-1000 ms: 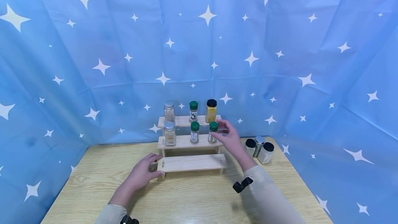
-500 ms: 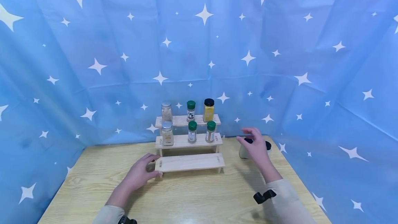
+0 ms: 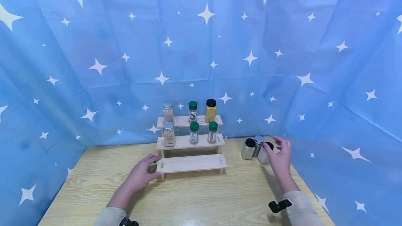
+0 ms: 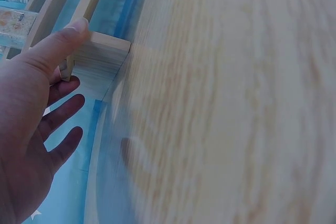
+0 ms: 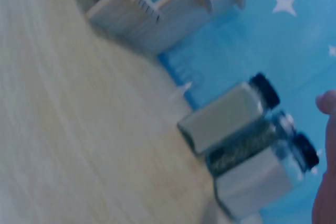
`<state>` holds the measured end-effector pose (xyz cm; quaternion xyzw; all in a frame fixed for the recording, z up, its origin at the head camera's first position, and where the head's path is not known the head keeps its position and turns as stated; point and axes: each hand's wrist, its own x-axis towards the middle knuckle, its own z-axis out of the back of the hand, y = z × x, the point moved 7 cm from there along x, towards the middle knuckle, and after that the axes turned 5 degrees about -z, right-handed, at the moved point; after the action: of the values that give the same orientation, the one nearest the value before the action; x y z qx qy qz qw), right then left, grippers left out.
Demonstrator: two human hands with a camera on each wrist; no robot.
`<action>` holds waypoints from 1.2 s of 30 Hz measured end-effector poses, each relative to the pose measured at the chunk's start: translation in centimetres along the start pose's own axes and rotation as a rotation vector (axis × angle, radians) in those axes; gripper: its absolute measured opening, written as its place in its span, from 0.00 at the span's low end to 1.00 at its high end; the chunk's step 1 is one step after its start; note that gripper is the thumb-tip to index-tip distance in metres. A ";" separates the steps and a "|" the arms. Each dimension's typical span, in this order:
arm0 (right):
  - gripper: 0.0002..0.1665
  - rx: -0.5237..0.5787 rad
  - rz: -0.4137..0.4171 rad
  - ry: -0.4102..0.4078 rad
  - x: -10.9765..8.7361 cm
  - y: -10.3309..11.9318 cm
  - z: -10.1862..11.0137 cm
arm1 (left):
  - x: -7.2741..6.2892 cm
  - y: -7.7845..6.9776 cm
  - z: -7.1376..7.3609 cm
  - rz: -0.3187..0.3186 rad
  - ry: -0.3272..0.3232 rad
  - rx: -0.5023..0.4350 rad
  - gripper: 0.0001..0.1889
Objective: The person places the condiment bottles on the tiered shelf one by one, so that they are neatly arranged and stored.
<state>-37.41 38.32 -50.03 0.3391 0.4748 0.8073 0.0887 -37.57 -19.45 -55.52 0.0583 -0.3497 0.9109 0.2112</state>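
Note:
My left hand (image 3: 142, 173) pinches the left end of the lowest shelf of a three-tier wooden rack (image 3: 192, 163); in the left wrist view, thumb (image 4: 63, 40) and index finger close on the board's end, the other fingers spread. My right hand (image 3: 280, 154) is beside the right one of two black-lidded jars of pale contents (image 3: 263, 156), its thumb and fingers apart around the lid in the head view. The right wrist view shows that jar (image 5: 254, 182) with a thumb tip (image 5: 326, 102) off the lid. Between the black-lidded jars stands a silver-lidded jar with dark contents (image 3: 258, 145).
On the top tier stand a silver-lidded jar (image 3: 168, 113), a green-capped bottle (image 3: 192, 111) and a yellow jar with black lid (image 3: 210, 111). The middle tier bears another silver-lidded jar (image 3: 169, 136) and two green-capped bottles (image 3: 194, 134). A blue star-patterned curtain (image 3: 201, 58) hangs behind.
My right hand has let go of the right green-capped bottle on the middle tier and moved right to the jars on the table. The left hand keeps its place on the rack.

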 end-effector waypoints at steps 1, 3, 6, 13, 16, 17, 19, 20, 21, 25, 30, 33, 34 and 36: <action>0.29 -0.006 -0.018 0.009 -0.1 -0.3 0.1 | 0.0 0.0 0.0 0.001 0.000 0.001 0.39; 0.33 -0.015 -0.043 0.033 -0.3 -0.9 0.1 | 0.0 0.0 0.0 -0.001 0.000 0.001 0.39; 0.38 -0.029 -0.098 0.079 -0.6 -2.0 -0.1 | 0.0 0.0 0.0 0.005 0.000 -0.003 0.39; 0.47 0.021 -0.198 0.165 -1.4 -4.6 -1.0 | -0.1 0.2 -0.1 0.024 0.014 -0.004 0.40; 0.49 0.046 -0.216 0.192 -1.7 -5.4 -1.4 | -0.2 0.1 -0.1 0.031 0.016 -0.012 0.40; 0.50 0.050 -0.218 0.198 -1.7 -5.5 -1.5 | -0.2 0.1 -0.2 0.030 0.016 -0.011 0.39; 0.50 0.047 -0.216 0.212 -1.8 -5.7 -1.6 | -0.2 0.0 -0.1 0.027 0.014 -0.011 0.39; 0.50 0.046 -0.212 0.217 -1.8 -5.7 -1.7 | -0.1 0.0 -0.1 0.027 0.012 -0.011 0.39; 0.49 0.043 -0.207 0.222 -1.9 -5.7 -1.8 | -0.1 0.0 -0.1 0.027 0.011 -0.011 0.39; 0.47 0.003 -0.210 0.233 -1.9 -5.8 -2.0 | -0.1 -0.1 -0.1 0.027 0.006 -0.010 0.38; 0.41 0.010 -0.231 0.213 -2.0 -6.0 -2.2 | 0.0 0.0 -0.1 0.032 0.009 -0.005 0.39; 0.36 0.040 -0.234 0.197 -2.0 -5.8 -2.2 | 0.1 0.0 -0.1 0.043 0.013 -0.005 0.38; 0.35 0.044 -0.234 0.194 -2.0 -5.6 -2.2 | 0.1 0.0 -0.1 0.045 0.013 -0.005 0.38; 0.34 0.045 -0.241 0.198 -2.1 -5.3 -2.1 | 0.0 -0.2 0.0 0.038 0.010 -0.003 0.38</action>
<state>-38.13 38.66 -56.07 0.2004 0.5366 0.8093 0.1302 -37.54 -19.31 -55.43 0.0465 -0.3512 0.9145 0.1956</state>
